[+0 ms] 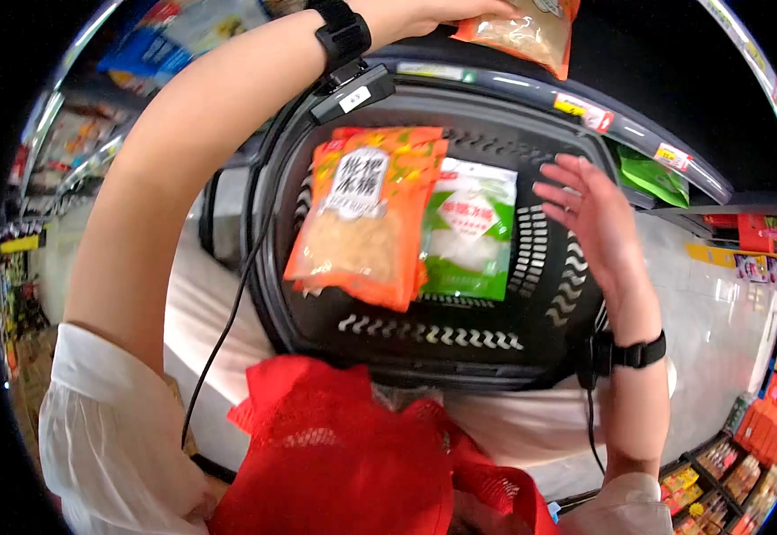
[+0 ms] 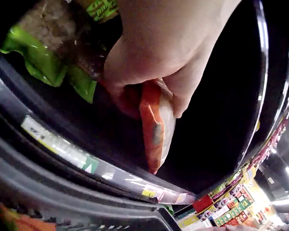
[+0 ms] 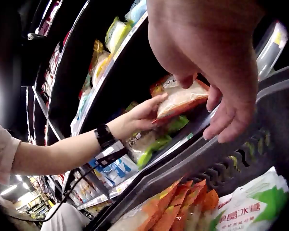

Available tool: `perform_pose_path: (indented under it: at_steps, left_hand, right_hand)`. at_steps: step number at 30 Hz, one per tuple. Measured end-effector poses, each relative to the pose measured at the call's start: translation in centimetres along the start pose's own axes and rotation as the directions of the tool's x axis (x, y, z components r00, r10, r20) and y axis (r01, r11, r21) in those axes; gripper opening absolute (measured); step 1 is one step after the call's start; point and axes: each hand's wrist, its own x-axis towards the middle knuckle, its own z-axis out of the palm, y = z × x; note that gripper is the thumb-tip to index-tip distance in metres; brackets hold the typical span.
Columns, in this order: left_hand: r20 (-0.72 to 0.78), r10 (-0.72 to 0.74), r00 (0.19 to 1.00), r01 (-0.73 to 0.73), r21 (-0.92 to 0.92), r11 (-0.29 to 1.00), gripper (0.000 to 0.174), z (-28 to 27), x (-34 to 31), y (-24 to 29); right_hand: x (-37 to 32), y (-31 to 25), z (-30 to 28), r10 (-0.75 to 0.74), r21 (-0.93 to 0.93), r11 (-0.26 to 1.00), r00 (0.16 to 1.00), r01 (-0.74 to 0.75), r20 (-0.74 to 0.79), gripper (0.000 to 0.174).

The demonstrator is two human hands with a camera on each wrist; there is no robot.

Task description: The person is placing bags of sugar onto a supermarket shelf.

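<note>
1. Two things sit closest to me: a red mesh bag (image 1: pixel 335 446) against my body and, just beyond it, a black basket (image 1: pixel 424 334).
2. In the basket lies a pile of orange packets (image 1: pixel 366 214). A green and white packet (image 1: pixel 469 227) lies on its right, with its left edge tucked under the pile.
3. My right hand (image 1: pixel 589 209) hovers over the basket's right side. Its fingers are straight and spread, holding nothing and touching nothing.
4. My left arm stretches up and forward over the basket to the shelf (image 1: pixel 531 89).
5. My left hand (image 3: pixel 144 113) pinches a single orange packet (image 2: pixel 156 130) by one end, fingers curled round it.
6. That packet is at the shelf's front edge, above the strip of price tags and just beside some green packets (image 3: pixel 154 144).
7. Farther off are a pale tiled floor (image 1: pixel 719 294) and more shelves of goods along the aisle.
</note>
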Motion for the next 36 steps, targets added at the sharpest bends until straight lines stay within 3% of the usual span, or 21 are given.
perform_pose_path:
  at_steps: [4, 6, 10, 12, 16, 18, 20, 21, 23, 24, 26, 27, 28, 30, 31, 33, 36]
  left_hand:
    - [0.029, -0.021, 0.999, 0.022, -0.033, 0.999, 0.024, -1.2, -5.4, 0.0]
    - [0.02, 0.086, 0.996, -0.084, -0.086, 0.993, 0.023, -1.9, -7.7, -0.1]
    - [0.053, 0.147, 0.988, -0.138, -0.139, 0.981, 0.025, -3.9, -12.0, -0.1]
    - [0.056, 0.152, 0.987, -0.14, -0.179, 0.974, 0.026, -4.5, -13.8, 0.1]
    - [0.088, 0.131, 0.987, -0.115, -0.17, 0.979, 0.028, -5.4, -18.1, 2.6]
    - [0.1, 0.145, 0.984, -0.126, -0.172, 0.977, 0.028, -5.5, -19.5, 3.8]
    - [0.106, 0.156, 0.982, -0.136, -0.172, 0.976, 0.029, -5.8, -20.2, 4.2]
    - [0.069, 0.162, 0.984, -0.152, -0.14, 0.979, 0.029, -6.0, -20.2, 4.2]
    - [0.026, 0.147, 0.989, -0.143, -0.108, 0.984, 0.029, -6.3, -20.5, 4.5]
    - [0.015, 0.146, 0.989, -0.144, -0.106, 0.984, 0.029, -6.4, -21.1, 4.9]
    - [0.014, 0.154, 0.988, -0.152, -0.084, 0.985, 0.029, -6.6, -22.2, 5.4]
    - [-0.012, 0.157, 0.987, -0.158, -0.018, 0.987, 0.029, -6.7, -22.8, 5.8]
    - [-0.017, 0.152, 0.988, -0.152, -0.017, 0.988, 0.029, -6.9, -23.4, 6.3]
    - [-0.079, 0.068, 0.995, -0.051, 0.196, 0.979, 0.029, -7.3, -24.3, 6.8]
    - [-0.065, 0.079, 0.995, -0.067, 0.168, 0.984, 0.029, -7.4, -24.5, 6.8]
    - [-0.071, 0.082, 0.994, -0.07, 0.163, 0.984, 0.028, -7.3, -25.2, 7.0]
    - [-0.065, 0.083, 0.994, -0.074, 0.125, 0.989, 0.028, -6.8, -26.0, 6.9]
  right_hand:
    - [-1.0, 1.4, 2.2, -0.048, -0.044, 0.998, 0.996, 0.051, 0.073, 0.037]
    - [-2.2, 2.3, 3.5, -0.061, -0.086, 0.993, 0.986, 0.074, 0.153, 0.034]
    - [-4.7, 4.3, 6.0, 0.036, -0.313, 0.945, 0.924, 0.092, 0.381, 0.029]
    - [-6.3, 5.4, 7.5, 0.118, -0.355, 0.928, 0.812, 0.115, 0.571, 0.028]
    - [-9.9, 8.0, 12.3, 0.332, -0.428, 0.893, 0.44, 0.138, 0.835, 0.034]
    - [-12.1, 9.3, 15.2, 0.245, -0.361, 0.83, 0.305, 0.425, 0.92, 0.038]
    - [-14.0, 9.4, 18.2, 0.404, -0.439, 0.754, 0.181, 0.489, 0.896, 0.041]
    - [-14.8, 10.0, 19.3, 0.408, -0.437, 0.751, 0.173, 0.494, 0.896, 0.041]
    - [-16.1, 11.3, 20.9, 0.139, -0.182, 0.868, 0.125, 0.462, 0.982, 0.035]
    - [-16.7, 11.3, 21.5, 0.143, -0.18, 0.867, 0.114, 0.464, 0.983, 0.035]
    - [-18.1, 10.9, 22.7, 0.22, -0.21, 0.669, 0.08, 0.713, 0.972, 0.03]
    - [-19.0, 12.2, 22.9, 0.061, -0.06, 0.693, 0.025, 0.719, 0.998, 0.025]
    - [-19.9, 12.4, 23.2, 0.006, 0.042, 0.749, -0.071, 0.661, 0.997, 0.026]
    - [-21.4, 11.9, 23.7, -0.069, 0.128, 0.916, -0.166, 0.381, 0.984, 0.031]
    - [-21.3, 12.4, 23.7, -0.067, 0.128, 0.916, -0.169, 0.38, 0.983, 0.031]
    - [-20.7, 13.3, 23.5, 0.138, 0.073, 0.572, -0.183, 0.817, 0.973, 0.03]
    - [-20.1, 12.5, 22.5, 0.121, 0.009, 0.627, -0.108, 0.779, 0.987, 0.027]
